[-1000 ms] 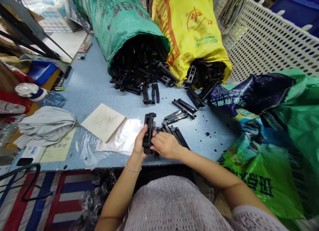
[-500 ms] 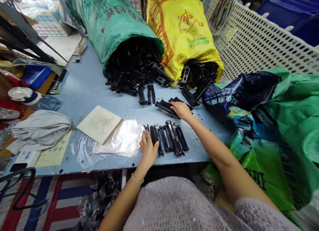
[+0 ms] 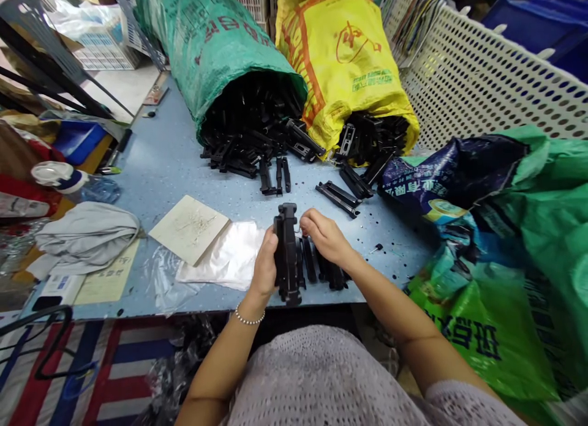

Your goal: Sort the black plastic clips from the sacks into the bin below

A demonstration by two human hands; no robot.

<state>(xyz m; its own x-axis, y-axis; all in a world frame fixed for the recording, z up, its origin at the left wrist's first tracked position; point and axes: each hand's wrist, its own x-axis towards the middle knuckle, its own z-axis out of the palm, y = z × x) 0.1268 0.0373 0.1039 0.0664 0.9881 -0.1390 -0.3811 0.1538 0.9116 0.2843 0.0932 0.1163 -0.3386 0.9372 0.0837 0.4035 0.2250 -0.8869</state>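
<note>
My left hand (image 3: pixel 265 261) is closed around a long black plastic part (image 3: pixel 289 254), raised over the table's front edge with its long side pointing away from me. A second black piece may lie against it; I cannot tell. Just to its right, my right hand (image 3: pixel 325 237) has its fingers curled together near the part's upper end, and what they pinch, if anything, is hidden. Beneath my hands lies a row of similar black parts (image 3: pixel 309 261), partly covered. Two more black parts (image 3: pixel 339 198) lie side by side beyond my right hand.
A green sack (image 3: pixel 229 40) and a yellow sack (image 3: pixel 344 52) spill black parts at the back. Left of my hands are a pale square board (image 3: pixel 188 227) and clear plastic bags (image 3: pixel 225 261). A white perforated basket (image 3: pixel 487 77) and crumpled green bags (image 3: pixel 542 218) stand right.
My right hand has come back toward me from the parts farther out and now sits beside my left. My left hand has lifted a black part off the row.
</note>
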